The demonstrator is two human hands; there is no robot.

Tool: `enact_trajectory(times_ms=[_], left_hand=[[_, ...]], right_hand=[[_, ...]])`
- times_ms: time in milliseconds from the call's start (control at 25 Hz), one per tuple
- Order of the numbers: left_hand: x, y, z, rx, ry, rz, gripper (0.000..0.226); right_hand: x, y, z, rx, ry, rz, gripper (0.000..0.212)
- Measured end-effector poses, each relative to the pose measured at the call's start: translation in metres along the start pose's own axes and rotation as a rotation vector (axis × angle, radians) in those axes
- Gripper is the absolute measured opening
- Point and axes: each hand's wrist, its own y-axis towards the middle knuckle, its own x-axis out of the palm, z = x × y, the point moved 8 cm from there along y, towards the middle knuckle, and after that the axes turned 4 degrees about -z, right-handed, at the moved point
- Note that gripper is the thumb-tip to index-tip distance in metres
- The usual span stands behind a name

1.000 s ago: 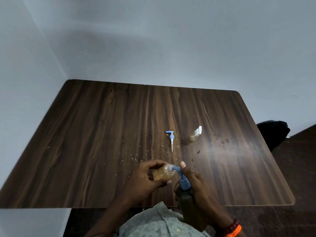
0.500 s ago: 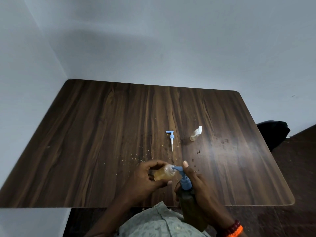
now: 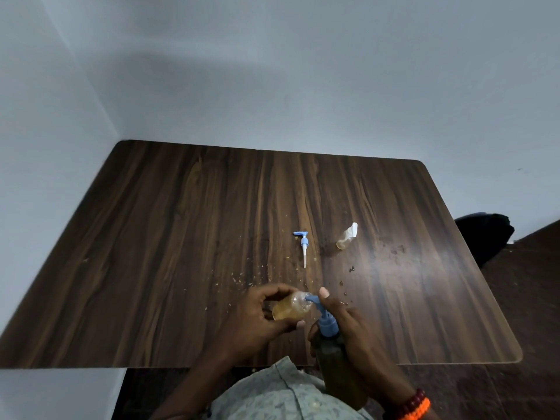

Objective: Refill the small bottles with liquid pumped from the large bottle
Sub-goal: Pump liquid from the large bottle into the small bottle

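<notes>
My left hand (image 3: 257, 316) grips a small clear bottle (image 3: 291, 309) part full of amber liquid, tilted with its open mouth to the right. My right hand (image 3: 354, 334) wraps around the large dark bottle (image 3: 336, 371) near the table's front edge, with its forefinger on the blue pump head (image 3: 322, 316). The pump's spout sits in the small bottle's mouth. A second small bottle (image 3: 345, 237) with a white cap lies on its side farther back on the table. A loose blue and white pump (image 3: 303, 245) lies to its left.
The dark wooden table (image 3: 181, 237) stands in a corner of grey walls. Crumbs and small dark spots dot the table around the middle and right. A black object (image 3: 485, 234) sits on the floor beyond the right edge.
My right forefinger and the pump head have risen slightly. Both hands stay in place with the spout in the small bottle.
</notes>
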Motion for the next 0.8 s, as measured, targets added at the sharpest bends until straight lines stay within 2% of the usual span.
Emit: enact_trajectory(times_ms=[160,320,400,480,640,720,800], left_hand=[[0.003,0.000,-0.001,-0.008,0.016,-0.015,0.041],[0.004,0.001,0.000,-0.007,0.011,-0.017,0.040],[0.003,0.001,-0.001,-0.015,0.009,-0.010,0.041],[0.003,0.001,-0.002,-0.018,0.012,-0.011,0.042],[0.005,0.001,-0.002,-0.016,0.028,-0.025,0.043],[0.005,0.001,-0.001,-0.014,0.026,-0.023,0.042],[0.004,0.001,-0.001,-0.011,0.017,-0.018,0.041]], right_hand=[[-0.004,-0.002,-0.002,-0.027,0.030,-0.005,0.052],[0.000,-0.004,-0.006,-0.044,0.047,-0.011,0.083],[0.001,-0.003,-0.006,-0.042,0.041,-0.015,0.075],[0.000,-0.003,-0.004,-0.034,0.062,-0.039,0.056],[-0.005,-0.002,0.003,-0.007,0.046,-0.019,0.043],[-0.005,-0.001,0.001,-0.021,0.044,-0.013,0.047],[-0.004,0.001,-0.001,-0.053,0.022,-0.014,0.063]])
